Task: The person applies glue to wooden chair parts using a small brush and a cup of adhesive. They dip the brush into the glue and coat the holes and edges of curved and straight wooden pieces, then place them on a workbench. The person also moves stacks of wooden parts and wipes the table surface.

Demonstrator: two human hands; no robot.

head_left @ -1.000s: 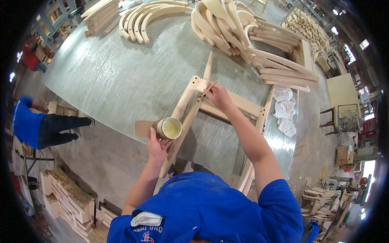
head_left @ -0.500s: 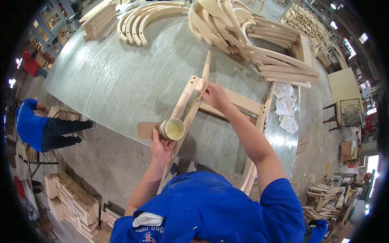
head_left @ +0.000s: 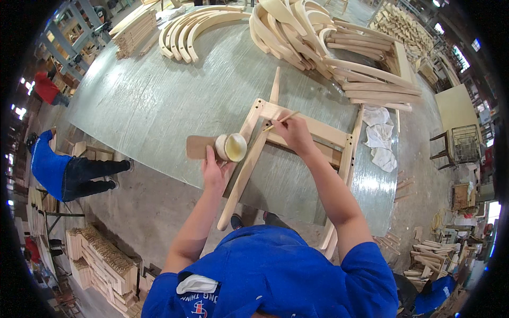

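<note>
My left hand [head_left: 214,170] holds a round pot [head_left: 235,148] with pale yellow liquid in it, beside a flat brown wooden piece [head_left: 197,147]. The fingers wrap its near side, partly hidden. A thin wooden stick [head_left: 291,114] is pinched in my right hand [head_left: 295,133]. The stick's lower tip is at the dark holes near the top of a tapered wooden leg [head_left: 245,177]. That leg lies against a pale wooden chair frame [head_left: 318,127], which has dark holes at its corners and rests on the table.
Curved wooden parts [head_left: 183,37] and a large pile of bent pieces [head_left: 286,34] stand on the far side of the grey table [head_left: 143,100]. White cloths [head_left: 379,139] lie at the right edge. A person in blue [head_left: 50,167] bends over at left, near stacked wood [head_left: 101,265].
My right hand has moved slightly down and right, and the stick has gone from steep to slanted, its tip now at the leg's holes. The leg's near end has shifted slightly right.
</note>
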